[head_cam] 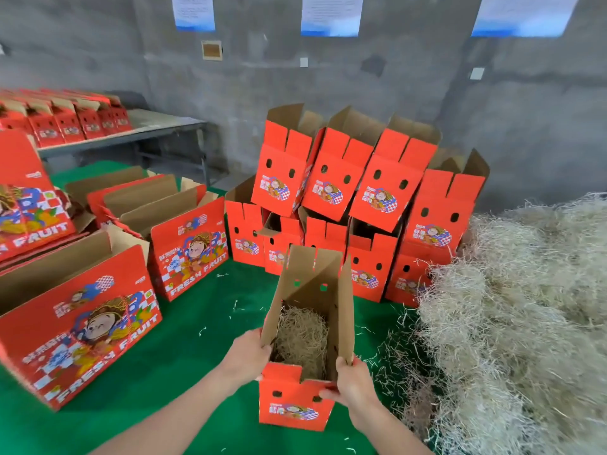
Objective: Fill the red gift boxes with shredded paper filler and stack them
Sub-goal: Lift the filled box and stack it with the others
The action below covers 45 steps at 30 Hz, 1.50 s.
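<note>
White "FRESH FRUIT" reads on the near big red box (78, 326) and the second big red box (189, 254) behind it; the far-left box (29, 205) shows "FRUIT". Label on the red gift box (292, 405) I hold and the wall sheets (331, 14): too blurred.

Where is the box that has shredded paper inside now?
Head view, low centre: the box is held between the left hand and right hand, left of the paper pile.
</note>
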Motion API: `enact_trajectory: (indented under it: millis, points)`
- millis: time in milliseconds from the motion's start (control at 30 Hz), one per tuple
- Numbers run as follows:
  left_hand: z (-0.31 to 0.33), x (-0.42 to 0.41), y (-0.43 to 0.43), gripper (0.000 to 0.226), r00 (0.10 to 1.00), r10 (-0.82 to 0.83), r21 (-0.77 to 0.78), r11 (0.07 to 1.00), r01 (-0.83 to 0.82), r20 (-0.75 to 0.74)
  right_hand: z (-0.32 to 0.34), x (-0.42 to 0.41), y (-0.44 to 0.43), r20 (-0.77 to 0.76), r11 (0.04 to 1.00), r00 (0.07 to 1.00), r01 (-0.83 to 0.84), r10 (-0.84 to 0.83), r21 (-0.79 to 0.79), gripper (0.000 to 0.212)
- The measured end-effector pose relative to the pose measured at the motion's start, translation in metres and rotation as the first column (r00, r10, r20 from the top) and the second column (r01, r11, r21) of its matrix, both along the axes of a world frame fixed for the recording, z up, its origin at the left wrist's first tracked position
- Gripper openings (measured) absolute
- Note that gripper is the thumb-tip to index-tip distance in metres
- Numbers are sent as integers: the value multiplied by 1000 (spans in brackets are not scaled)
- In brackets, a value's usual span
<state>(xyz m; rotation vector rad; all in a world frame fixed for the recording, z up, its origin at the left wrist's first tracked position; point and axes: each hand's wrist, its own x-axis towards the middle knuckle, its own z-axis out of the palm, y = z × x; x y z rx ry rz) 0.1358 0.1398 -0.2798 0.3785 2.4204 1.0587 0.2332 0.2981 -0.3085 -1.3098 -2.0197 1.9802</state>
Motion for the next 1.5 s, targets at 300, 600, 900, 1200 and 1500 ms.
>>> enact_trajectory:
  millis: [300,600,900,1200,1500]
  points:
    - [30,-16,116,58,892,-343,390,895,215,295,35,14,103,-62,950,980,200,-190,241,46]
    - [-2,7,179,62,821,-565,128,823,554,81,14,37,123,438,387,899,-407,11,827,66]
    - [2,24,220,54,854,-466,304,868,391,232,23,11,155,495,435,869,-443,-9,784,24]
    - [13,-4,131,45,998,-64,370,927,66,-18,19,-11,161,476,458,878,-401,-55,793,21]
    - [16,-60,3,30,994,91,400,915,-59,-63,70,-63,20,-36,310,897,-114,440,944,17]
